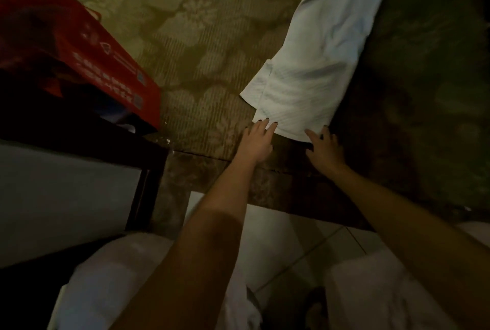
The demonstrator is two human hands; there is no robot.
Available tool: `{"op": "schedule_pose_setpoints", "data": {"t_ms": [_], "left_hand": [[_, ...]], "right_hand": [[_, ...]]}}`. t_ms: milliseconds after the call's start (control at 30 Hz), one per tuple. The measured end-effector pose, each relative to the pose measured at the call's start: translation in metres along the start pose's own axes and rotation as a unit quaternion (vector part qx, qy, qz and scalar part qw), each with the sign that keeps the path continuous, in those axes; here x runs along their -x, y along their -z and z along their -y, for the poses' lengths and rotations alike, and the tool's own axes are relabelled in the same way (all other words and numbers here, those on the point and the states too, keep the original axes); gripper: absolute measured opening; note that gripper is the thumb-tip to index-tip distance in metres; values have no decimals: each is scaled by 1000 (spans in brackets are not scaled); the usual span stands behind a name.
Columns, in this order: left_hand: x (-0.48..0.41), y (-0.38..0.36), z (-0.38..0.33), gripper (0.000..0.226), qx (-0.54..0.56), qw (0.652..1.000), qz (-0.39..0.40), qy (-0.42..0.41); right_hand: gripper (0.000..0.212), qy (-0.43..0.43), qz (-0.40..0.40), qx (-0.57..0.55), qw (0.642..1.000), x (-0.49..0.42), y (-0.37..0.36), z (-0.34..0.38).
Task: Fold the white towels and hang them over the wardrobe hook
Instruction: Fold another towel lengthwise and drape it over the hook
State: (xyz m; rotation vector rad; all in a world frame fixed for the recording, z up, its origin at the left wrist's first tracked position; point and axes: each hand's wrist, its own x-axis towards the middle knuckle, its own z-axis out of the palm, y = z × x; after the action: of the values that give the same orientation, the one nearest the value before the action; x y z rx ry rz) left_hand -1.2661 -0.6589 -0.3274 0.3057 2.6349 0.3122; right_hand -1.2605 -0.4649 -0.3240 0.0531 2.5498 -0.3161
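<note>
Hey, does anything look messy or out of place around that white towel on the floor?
The white towel lies skewed and rumpled on the patterned carpet, one near corner doubled over. Both hands touch its near edge. The red bag leans tilted at left.

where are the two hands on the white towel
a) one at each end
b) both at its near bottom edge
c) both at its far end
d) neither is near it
b: the left hand and right hand both reach the near bottom edge of the white towel, one at each corner.
</note>
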Motion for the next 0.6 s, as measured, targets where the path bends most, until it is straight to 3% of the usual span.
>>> {"op": "schedule_pose_setpoints", "data": {"t_ms": [133, 267, 600], "left_hand": [[-37, -32, 8, 63, -12, 999, -20, -38], [-47, -48, 11, 52, -33, 993, -108, -25], [-27, 8, -4, 28, 32, 973, -220, -62]], "right_hand": [[42, 28, -117, -58, 991, -29, -30, -14], [27, 66, -213, -101, 970, -43, -36, -19], [19, 65, -280, -186, 939, -3, 17, 2]]}}
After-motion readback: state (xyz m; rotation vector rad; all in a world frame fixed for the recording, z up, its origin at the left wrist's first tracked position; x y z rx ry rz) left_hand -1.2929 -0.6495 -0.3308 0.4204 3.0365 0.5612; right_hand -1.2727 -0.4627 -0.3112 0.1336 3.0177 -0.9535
